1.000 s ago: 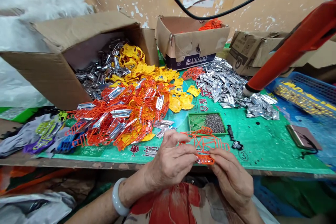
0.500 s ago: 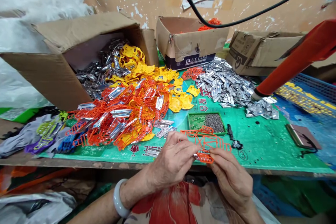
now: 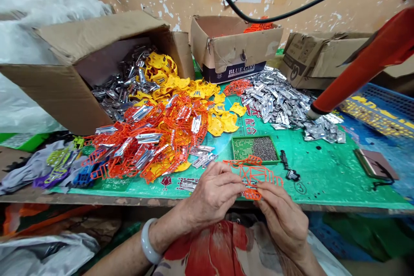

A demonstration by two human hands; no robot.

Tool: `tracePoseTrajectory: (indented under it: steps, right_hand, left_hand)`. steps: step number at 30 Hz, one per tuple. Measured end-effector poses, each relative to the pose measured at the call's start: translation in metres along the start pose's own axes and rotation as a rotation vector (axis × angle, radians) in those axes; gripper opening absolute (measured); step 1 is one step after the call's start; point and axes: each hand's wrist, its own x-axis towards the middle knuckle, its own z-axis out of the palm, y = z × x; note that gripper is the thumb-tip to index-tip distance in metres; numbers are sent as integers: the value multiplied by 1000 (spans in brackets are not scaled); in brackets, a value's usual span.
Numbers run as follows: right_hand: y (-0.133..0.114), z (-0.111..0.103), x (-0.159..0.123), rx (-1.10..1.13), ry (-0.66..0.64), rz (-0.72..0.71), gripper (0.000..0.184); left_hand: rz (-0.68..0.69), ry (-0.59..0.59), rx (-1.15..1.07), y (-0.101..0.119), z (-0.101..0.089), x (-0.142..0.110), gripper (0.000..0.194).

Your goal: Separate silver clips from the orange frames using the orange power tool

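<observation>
Cardboard box [image 3: 80, 69] — yellow parts [image 3: 194, 90] — screw tray [image 3: 255, 148].

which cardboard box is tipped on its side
The big cardboard box at far left: its opening faces sideways, spilling silver and yellow parts. The Blue Girl box stands upright with its top open.

I see a bench [image 3: 323, 205] under a green mat [image 3: 326, 177], bearing orange frames [image 3: 145, 138], silver clips [image 3: 278, 103], cardboard boxes [image 3: 233, 49] and a screw tray [image 3: 255, 148].

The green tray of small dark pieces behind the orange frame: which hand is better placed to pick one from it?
Probably the right hand. The green tray lies just beyond it, while the left hand pinches the orange frame from the other side and would have to cross over.
</observation>
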Motion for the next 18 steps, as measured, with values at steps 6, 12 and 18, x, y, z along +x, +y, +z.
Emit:
tracePoseTrajectory:
  steps: [6, 12, 18]
  right_hand:
    - [-2, 1, 3, -70, -46, -23, 16]
    - [-7, 4, 6, -65, -49, -44, 14]
    - [-12, 2, 6, -60, -60, -56, 15]
  left_hand:
    - [-10, -68, -68, -2, -1, -2, 18]
    - [-55, -66, 147, 8, -5, -2, 12]
    - [106, -57, 173, 8, -3, -2, 13]
